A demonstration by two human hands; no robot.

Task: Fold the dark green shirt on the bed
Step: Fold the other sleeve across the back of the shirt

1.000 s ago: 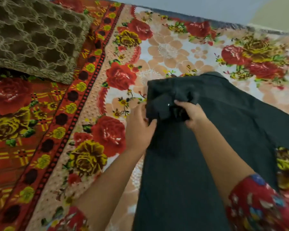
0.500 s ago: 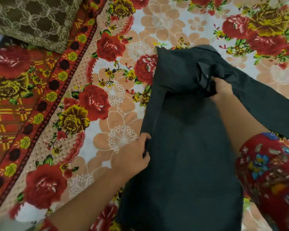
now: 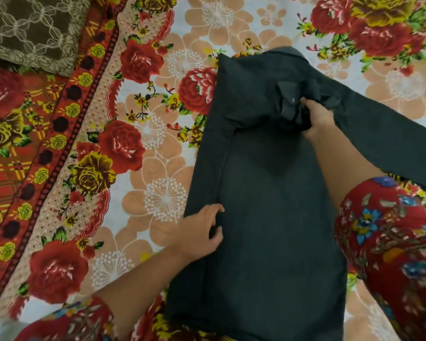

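Now, item by item, with the change entered first.

Change: my left hand [image 3: 199, 232] has left the bunched cloth near the collar and come down the shirt's left edge toward the near edge of the bed; it lies with fingers loosely spread, fingertips on the folded-in strip of fabric, thumb under or beside the edge, I cannot tell which. My right hand [image 3: 317, 119] has carried the bunched cuff end of the sleeve from the left shoulder across toward the middle of the chest. I read this as the left sleeve being folded in and its side seam being held straight: the first side fold is nearly set, the right side is not yet begun.

Dark green shirt [image 3: 268, 205]: one. It lies flat on the floral bedsheet [image 3: 158, 168], collar end toward the far edge of the bed, hem toward the near edge, body right of the bed's middle.

Sleeves: two. One is folded inward, its crumpled end pinched in my right hand with fingers closed on it. The other sleeve [image 3: 391, 143] runs out unfolded toward the right edge of the bed.

Hands: two, both on the shirt.

Brown patterned pillow [image 3: 32, 28]: one, at the far left corner, well apart from the shirt.
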